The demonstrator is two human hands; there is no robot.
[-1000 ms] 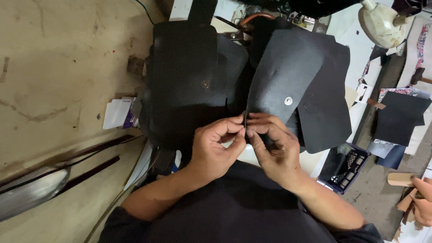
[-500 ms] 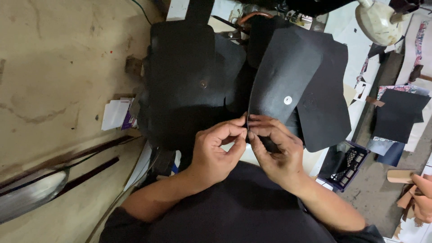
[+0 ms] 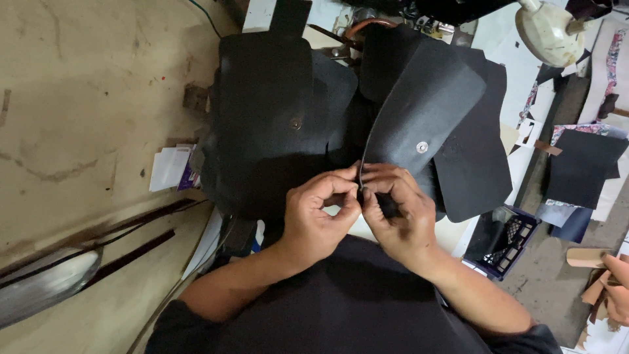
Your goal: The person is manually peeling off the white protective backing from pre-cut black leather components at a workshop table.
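Both hands meet at the near edge of a black leather panel (image 3: 426, 111), and that edge is what matters. The panel rises up and away from the fingers, its long axis running from the pinch point toward the upper right, with a small metal snap (image 3: 422, 147) sitting just beyond the right hand's knuckles.

The left hand (image 3: 321, 213) has thumb and forefinger closed narrow on the panel's lower left corner, the other fingers curled in a loose ring. The right hand (image 3: 400, 219) pinches the same edge just beside it, fingertips touching or all but touching the left's, so neither hand is nearer; they share the corner. Whether something small lies between the right fingers besides the leather I cannot tell (the dark surfaces merge there).

Left of the panel lies a second black piece (image 3: 265, 118) with its own snap half (image 3: 296, 122), flat on the bench (image 3: 78, 98) and not touched by either hand. More dark leather overlaps behind the held panel at the right.

Further off: a white stack of cards (image 3: 169, 168) at the bench edge, a pale lamp head (image 3: 549, 33) at top right, a dark crate (image 3: 503, 239) on the floor, and another person's hand (image 3: 616, 282) at the far right edge, well apart.
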